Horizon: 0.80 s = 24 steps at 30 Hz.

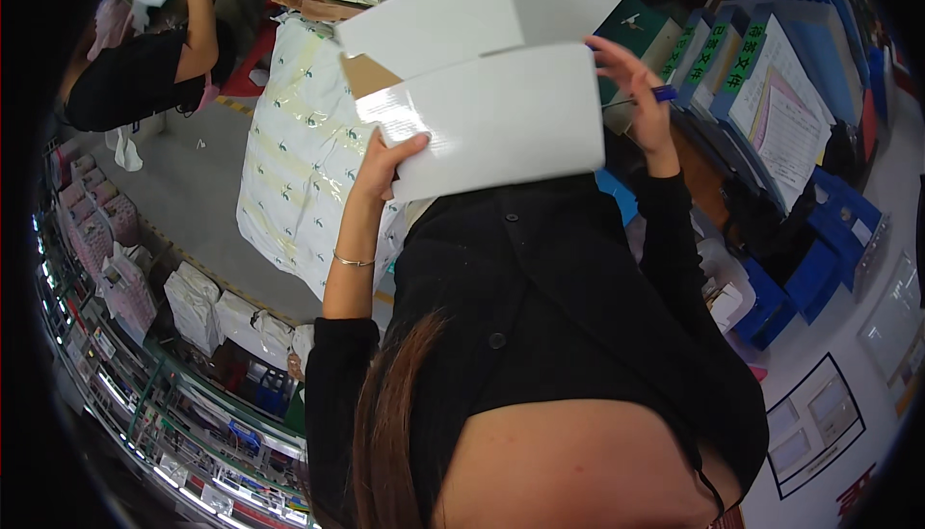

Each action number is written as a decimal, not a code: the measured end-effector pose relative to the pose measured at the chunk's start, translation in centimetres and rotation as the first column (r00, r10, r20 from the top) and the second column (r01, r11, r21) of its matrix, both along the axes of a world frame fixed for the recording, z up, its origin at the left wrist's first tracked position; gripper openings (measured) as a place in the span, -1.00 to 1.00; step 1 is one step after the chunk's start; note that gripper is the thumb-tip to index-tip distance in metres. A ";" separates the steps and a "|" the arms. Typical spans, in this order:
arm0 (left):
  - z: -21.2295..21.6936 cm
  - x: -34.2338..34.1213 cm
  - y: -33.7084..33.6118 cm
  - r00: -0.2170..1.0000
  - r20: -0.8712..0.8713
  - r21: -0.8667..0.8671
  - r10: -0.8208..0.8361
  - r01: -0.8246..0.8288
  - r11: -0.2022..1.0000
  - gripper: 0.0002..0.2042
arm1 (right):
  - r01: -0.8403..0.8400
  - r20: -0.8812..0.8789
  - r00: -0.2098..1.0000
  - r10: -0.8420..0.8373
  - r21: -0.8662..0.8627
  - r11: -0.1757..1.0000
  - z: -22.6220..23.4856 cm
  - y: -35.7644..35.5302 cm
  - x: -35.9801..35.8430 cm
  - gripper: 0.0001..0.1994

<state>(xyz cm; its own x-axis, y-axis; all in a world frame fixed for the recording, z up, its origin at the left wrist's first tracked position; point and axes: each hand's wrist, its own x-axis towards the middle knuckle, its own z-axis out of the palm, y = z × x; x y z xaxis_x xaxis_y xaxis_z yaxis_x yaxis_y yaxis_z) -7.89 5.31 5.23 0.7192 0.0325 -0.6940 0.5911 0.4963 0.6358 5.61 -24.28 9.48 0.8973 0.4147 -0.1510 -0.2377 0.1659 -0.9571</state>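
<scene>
A white cardboard box (501,124) with its lid flap (434,23) raised is held up before my body. Brown inner card shows at its left corner. My left hand (387,161) grips the box's lower left edge, thumb on the white face. Beside the right edge is my right hand (636,91), fingers partly spread and bent, with a blue-ended pen (663,93) held in it. The fingertips come close to the box's upper right corner; whether they touch it I cannot tell.
Blue file holders (747,76) with papers stand at the right, above blue trays (819,259). A large plastic-wrapped bundle (299,144) lies to the left. Another person (145,76) in a dark top is at the far left. White wrapped packages (198,307) sit lower left.
</scene>
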 end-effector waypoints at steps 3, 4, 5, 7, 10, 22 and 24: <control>-1.3 -0.1 1.3 0.992 0.013 0.182 0.123 -0.123 0.976 -0.57 | 0.234 0.368 0.926 -0.079 -0.397 0.888 -2.1 -2.6 1.8 -0.73; -2.0 -0.2 1.2 0.992 0.002 0.184 0.123 -0.122 0.975 -0.57 | 0.229 0.358 0.930 -0.079 -0.399 0.888 -2.6 -2.1 1.4 -0.73; -2.8 -0.3 0.9 0.989 -0.017 0.236 0.146 -0.138 0.962 -0.59 | 0.268 0.306 0.937 -0.170 -0.316 0.910 -3.2 -1.1 0.7 -0.75; -4.2 -0.7 0.0 0.979 -0.051 0.342 0.196 -0.167 0.925 -0.61 | 0.359 0.174 0.927 -0.333 -0.152 0.921 -4.1 1.5 -0.6 -0.76; -5.8 -1.6 -1.0 0.966 -0.101 0.383 0.238 -0.183 0.905 -0.61 | 0.397 0.127 0.916 -0.380 -0.151 0.905 -6.2 2.9 -1.9 -0.76; -6.3 -2.3 -2.1 0.921 -0.213 0.357 0.327 -0.238 0.903 -0.60 | 0.406 0.318 0.898 -0.303 -0.340 0.848 -10.3 3.7 -2.2 -0.77; -6.3 -2.2 -2.2 0.921 -0.212 0.357 0.328 -0.240 0.903 -0.61 | 0.396 0.367 0.893 -0.262 -0.360 0.845 -10.8 3.6 -2.2 -0.77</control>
<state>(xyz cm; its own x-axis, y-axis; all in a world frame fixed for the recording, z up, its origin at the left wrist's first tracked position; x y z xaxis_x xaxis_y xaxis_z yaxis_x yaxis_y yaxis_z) -10.08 3.12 -1.06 0.4403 0.4587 -0.7718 0.6212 0.4650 0.6307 3.39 -20.65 -1.32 0.9977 0.0446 0.0502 0.0596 -0.2439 -0.9680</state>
